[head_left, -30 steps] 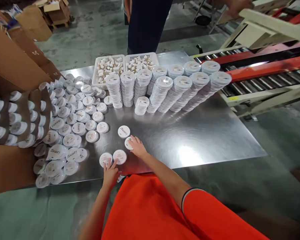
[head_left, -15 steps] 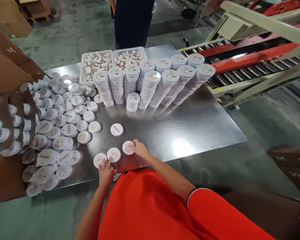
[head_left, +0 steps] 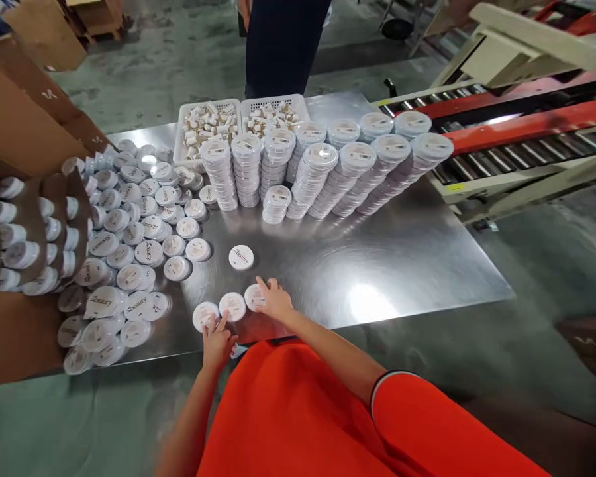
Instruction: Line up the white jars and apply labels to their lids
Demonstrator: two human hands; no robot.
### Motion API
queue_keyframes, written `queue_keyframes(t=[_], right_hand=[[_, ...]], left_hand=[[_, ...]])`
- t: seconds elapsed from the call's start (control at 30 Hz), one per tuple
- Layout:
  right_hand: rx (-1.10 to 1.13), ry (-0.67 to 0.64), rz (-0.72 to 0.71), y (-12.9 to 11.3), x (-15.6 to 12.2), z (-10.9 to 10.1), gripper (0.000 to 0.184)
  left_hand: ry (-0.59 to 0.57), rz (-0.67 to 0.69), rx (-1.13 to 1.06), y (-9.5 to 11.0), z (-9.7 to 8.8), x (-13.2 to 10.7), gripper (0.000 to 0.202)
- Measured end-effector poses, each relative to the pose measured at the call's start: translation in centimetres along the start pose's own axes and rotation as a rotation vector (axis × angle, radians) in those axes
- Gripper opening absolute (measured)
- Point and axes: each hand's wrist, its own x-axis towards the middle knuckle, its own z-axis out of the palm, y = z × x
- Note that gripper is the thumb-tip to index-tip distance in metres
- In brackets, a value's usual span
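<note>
Three round white tins lie in a row near the front edge of the steel table point(head_left: 402, 265). My left hand point(head_left: 217, 339) rests its fingertips on the left tin point(head_left: 203, 315) and the middle tin point(head_left: 232, 306). My right hand point(head_left: 275, 301) lies flat on the right tin point(head_left: 254, 296), partly covering it. A fourth tin point(head_left: 241, 257), printed face up, lies alone a little farther back. Neither hand lifts anything.
A heap of loose tins point(head_left: 129, 238) covers the table's left part beside an open carton point(head_left: 24, 232) full of tins. Tall leaning stacks of tins point(head_left: 328, 175) and two white baskets point(head_left: 238, 119) stand at the back. A person point(head_left: 283, 46) stands behind. A roller conveyor point(head_left: 516, 146) runs on the right.
My right hand has slid its tin toward the front, closing it up against the middle tin. My left hand stays on the two left tins. The view has shifted slightly.
</note>
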Motion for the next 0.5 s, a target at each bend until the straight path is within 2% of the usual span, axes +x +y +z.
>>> queue_keyframes(t=[0.07,0.13,0.23,0.3,0.4,0.47,0.5], right_hand=[[-0.031,0.103,0.004,-0.8,1.5,-0.9,0.095],[-0.055,0.174,-0.061,-2.1,4.0,-1.9,0.09],[-0.047,0.146,-0.229,-4.4,8.4,-3.1,0.082],[0.059,0.089,-0.298,-5.2,10.7,-3.8,0.073],[0.274,0.049,-0.309,-3.8,12.1,-4.9,0.066],[0.379,0.023,-0.261,-1.0,11.6,-5.6,0.057],[0.436,-0.005,-0.214,0.9,10.9,-5.9,0.045]], left_hand=[[0.017,-0.003,-0.015,0.1,0.1,0.0,0.026],[0.049,-0.005,-0.03,0.1,0.4,0.0,0.024],[0.067,-0.018,-0.046,0.1,0.6,0.0,0.024],[0.064,-0.027,-0.054,0.2,0.6,0.0,0.025],[0.058,-0.032,-0.064,0.2,0.4,0.1,0.025],[0.051,-0.038,-0.069,0.3,0.3,0.2,0.024],[0.046,-0.04,-0.072,0.3,0.2,0.2,0.024]])
